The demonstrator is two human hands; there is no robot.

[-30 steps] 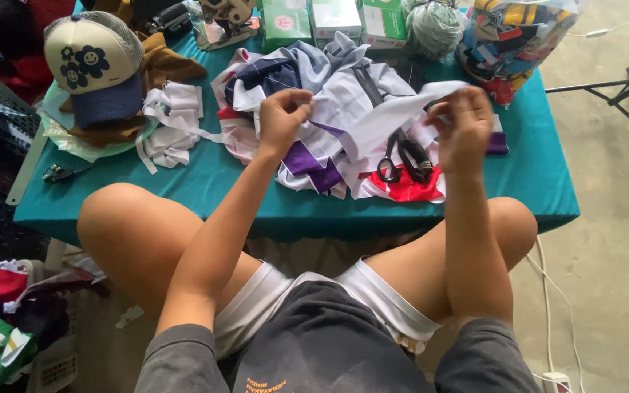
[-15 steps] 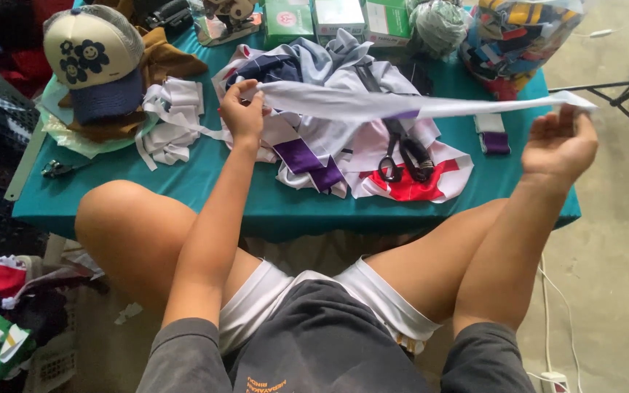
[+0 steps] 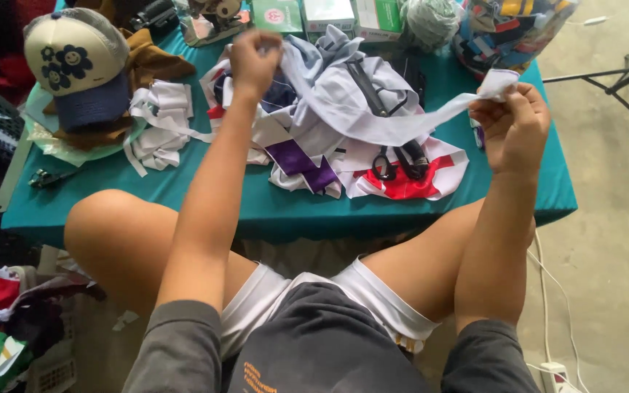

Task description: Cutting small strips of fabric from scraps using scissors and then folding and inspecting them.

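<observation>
A long white fabric strip [image 3: 373,120] sags between my two hands above the teal table [image 3: 271,211]. My left hand [image 3: 255,62] pinches one end at the far middle of the table, fingers closed. At the table's right edge my right hand [image 3: 515,124] grips the other end. Under the strip lies a heap of white, purple and red cloth scraps [image 3: 314,156], with black-handled scissors [image 3: 398,161] resting on the red piece.
A cream and navy cap [image 3: 74,62] sits at the far left beside a pile of white cut strips [image 3: 158,120]. Boxes, a yarn ball [image 3: 431,22] and a bag of colourful scraps [image 3: 507,33] line the back edge. More cloth lies on the floor at left [image 3: 1,320].
My hands first pulled apart and stretched the white strip taut. Now the right hand has come back inward and the strip sags; the left hand has risen slightly.
</observation>
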